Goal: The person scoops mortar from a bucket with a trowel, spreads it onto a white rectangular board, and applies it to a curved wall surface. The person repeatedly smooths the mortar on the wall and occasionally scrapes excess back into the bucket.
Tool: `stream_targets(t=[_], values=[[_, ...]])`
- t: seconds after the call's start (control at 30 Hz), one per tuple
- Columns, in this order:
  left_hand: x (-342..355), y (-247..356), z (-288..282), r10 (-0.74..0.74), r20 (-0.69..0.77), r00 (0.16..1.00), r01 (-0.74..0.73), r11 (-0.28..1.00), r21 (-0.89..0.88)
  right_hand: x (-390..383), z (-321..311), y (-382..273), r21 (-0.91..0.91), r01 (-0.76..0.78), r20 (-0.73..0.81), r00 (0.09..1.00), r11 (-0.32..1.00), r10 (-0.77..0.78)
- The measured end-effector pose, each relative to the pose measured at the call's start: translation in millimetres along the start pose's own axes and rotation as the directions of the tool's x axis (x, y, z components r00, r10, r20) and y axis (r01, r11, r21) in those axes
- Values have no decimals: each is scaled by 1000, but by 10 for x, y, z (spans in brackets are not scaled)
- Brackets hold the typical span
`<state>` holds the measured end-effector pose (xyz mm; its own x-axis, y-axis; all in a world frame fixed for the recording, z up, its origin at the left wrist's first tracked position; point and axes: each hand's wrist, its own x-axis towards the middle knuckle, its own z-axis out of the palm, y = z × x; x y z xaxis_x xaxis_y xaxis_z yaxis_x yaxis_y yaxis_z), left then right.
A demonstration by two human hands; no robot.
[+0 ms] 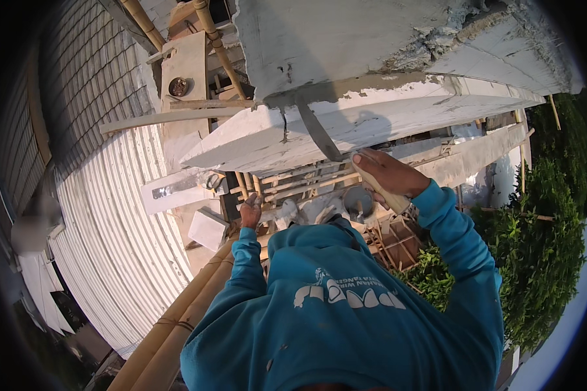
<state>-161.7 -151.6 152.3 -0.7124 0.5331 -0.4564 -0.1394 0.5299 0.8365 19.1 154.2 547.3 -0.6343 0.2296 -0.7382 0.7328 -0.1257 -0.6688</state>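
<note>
My right hand (391,177) is wrapped round the pale handle of a trowel (317,130), at the centre right. The trowel's long, narrow dark blade points away from me, its far end against the wet grey mortar under the upper concrete slab. Below that strip runs a whitish concrete ledge (293,140), with a dark crack near its left part. My left hand (250,211) is lower and to the left, next to short bamboo poles (248,184). Its fingers look curled, but what they hold, if anything, is hidden.
A rough grey slab (326,39) with broken concrete hangs over the ledge. Thick bamboo poles (169,319) run along my left side. Corrugated roofing (111,228) and a tiled roof (98,78) spread leftward. A small bowl (178,86) stands on a board. Green foliage (535,254) fills the right.
</note>
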Motion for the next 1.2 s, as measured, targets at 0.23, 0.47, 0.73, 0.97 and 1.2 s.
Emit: stream_targets(t=[0.23,0.47,0.73,0.97,1.2], values=[[150,-441,-176,101,-103,990,-96,994,50,132,353,-208,-348,183,46,983,920,-178],[-177,-280,-260,-26,-172,985,32,999,35,475,29,-218,-930,235,30,815,283,-578],[-102,-644,-197,-35,-129,991,15,988,-153,277,-460,-22,-997,27,-23,780,70,-625],[-225,168,-309,-96,-45,994,94,994,-47,58,-659,508,-954,-32,-188,836,297,-516],[-302,-14,-532,-79,-123,989,76,997,-23,-278,-262,485,-885,-45,-328,767,464,-552]])
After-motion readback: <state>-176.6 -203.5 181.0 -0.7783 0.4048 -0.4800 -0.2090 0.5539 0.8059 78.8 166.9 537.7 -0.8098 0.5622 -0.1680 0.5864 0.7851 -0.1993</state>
